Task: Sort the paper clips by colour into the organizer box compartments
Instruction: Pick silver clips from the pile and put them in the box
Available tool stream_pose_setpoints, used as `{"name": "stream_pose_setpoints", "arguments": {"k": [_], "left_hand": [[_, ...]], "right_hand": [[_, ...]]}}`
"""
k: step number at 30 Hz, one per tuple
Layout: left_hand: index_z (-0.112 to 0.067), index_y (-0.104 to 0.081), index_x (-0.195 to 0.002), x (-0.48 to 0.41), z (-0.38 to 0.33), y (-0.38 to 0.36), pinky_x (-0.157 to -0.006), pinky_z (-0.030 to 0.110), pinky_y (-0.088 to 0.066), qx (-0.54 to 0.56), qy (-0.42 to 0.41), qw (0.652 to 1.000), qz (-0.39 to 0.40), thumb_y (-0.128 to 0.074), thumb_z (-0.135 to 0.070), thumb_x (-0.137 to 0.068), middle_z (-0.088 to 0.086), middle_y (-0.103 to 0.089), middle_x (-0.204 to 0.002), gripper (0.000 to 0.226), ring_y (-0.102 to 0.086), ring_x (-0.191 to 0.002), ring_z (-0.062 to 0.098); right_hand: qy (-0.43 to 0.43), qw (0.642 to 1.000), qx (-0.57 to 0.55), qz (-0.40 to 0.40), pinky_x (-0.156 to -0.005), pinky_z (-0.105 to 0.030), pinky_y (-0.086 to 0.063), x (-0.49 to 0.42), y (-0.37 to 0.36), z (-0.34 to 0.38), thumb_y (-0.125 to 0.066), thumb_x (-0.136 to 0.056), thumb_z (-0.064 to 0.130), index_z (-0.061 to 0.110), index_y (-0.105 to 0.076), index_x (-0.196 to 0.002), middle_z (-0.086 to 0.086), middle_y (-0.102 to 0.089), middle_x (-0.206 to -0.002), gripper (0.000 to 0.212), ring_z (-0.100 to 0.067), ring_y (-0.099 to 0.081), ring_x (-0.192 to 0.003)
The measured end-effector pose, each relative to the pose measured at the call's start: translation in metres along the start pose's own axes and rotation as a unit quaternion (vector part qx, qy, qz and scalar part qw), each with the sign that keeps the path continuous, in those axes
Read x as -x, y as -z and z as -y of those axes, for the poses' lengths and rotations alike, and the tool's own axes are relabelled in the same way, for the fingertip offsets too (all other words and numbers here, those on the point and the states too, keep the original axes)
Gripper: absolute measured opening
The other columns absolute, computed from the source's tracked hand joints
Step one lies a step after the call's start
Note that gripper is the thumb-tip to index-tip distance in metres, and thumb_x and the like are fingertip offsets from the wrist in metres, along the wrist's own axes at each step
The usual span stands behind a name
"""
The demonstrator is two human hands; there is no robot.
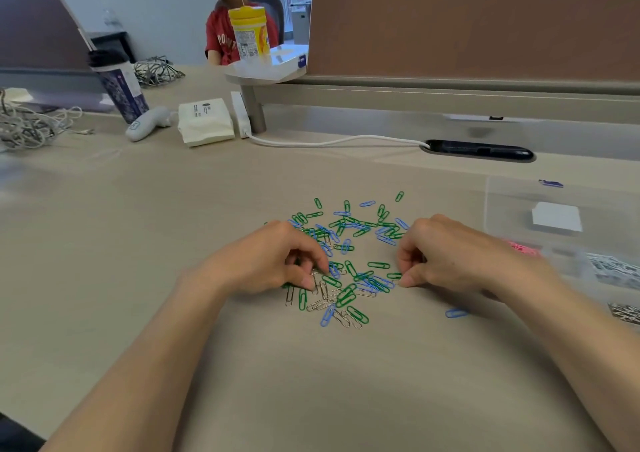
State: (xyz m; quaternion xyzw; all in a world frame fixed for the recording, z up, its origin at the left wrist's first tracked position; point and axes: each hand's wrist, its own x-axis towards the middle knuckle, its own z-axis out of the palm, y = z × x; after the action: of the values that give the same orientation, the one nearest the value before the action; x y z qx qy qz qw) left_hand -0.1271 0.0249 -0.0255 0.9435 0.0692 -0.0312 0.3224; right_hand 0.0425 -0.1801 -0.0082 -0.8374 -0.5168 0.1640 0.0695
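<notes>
A pile of green, blue and silver paper clips (346, 264) lies spread on the beige desk (173, 216). My left hand (273, 261) rests on the pile's left side, fingers curled, thumb and forefinger pinching a silver clip (314, 273). My right hand (450, 254) sits at the pile's right edge with fingers curled, thumb and forefinger tips pressed together on a clip there; its colour is hidden. The clear organizer box (512, 202) stands at the right, holding pink clips (524, 248) and silver clips (609, 271) in separate compartments.
One blue clip (456, 313) lies apart under my right wrist. A white block (557, 216) sits in the box. At the back are a white cable (332, 141), a paper pack (205, 120), a patterned tumbler (121, 88) and tangled cords (24, 126). A person sits beyond the divider.
</notes>
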Motion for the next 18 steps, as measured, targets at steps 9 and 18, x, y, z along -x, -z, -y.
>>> {"name": "stream_pose_setpoints", "arguments": {"k": [9,18], "left_hand": [[-0.028,-0.069,-0.078,-0.001,-0.007,-0.005,-0.069,0.014,-0.040,-0.105,-0.024,0.994,0.024,-0.077,-0.016,-0.080,-0.013,-0.058,-0.082,0.014,-0.054,-0.076,0.002],[-0.022,-0.064,-0.070,0.002,-0.009,0.005,-0.053,0.009,-0.034,-0.092,0.017,0.993,-0.078,-0.075,-0.014,-0.083,-0.019,-0.054,-0.052,0.019,-0.049,-0.053,0.001]], "right_hand": [[-0.009,1.000,0.000,-0.007,-0.066,-0.024,-0.050,0.006,0.011,0.000,-0.081,-0.075,0.028,0.025,-0.068,-0.072,0.012,-0.065,-0.068,0.014,-0.003,-0.061,-0.072],[-0.013,1.000,0.019,-0.006,-0.072,-0.031,-0.050,0.005,0.005,0.003,-0.077,-0.080,0.030,0.020,-0.071,-0.078,0.009,-0.065,-0.073,0.012,-0.002,-0.055,-0.076]]}}
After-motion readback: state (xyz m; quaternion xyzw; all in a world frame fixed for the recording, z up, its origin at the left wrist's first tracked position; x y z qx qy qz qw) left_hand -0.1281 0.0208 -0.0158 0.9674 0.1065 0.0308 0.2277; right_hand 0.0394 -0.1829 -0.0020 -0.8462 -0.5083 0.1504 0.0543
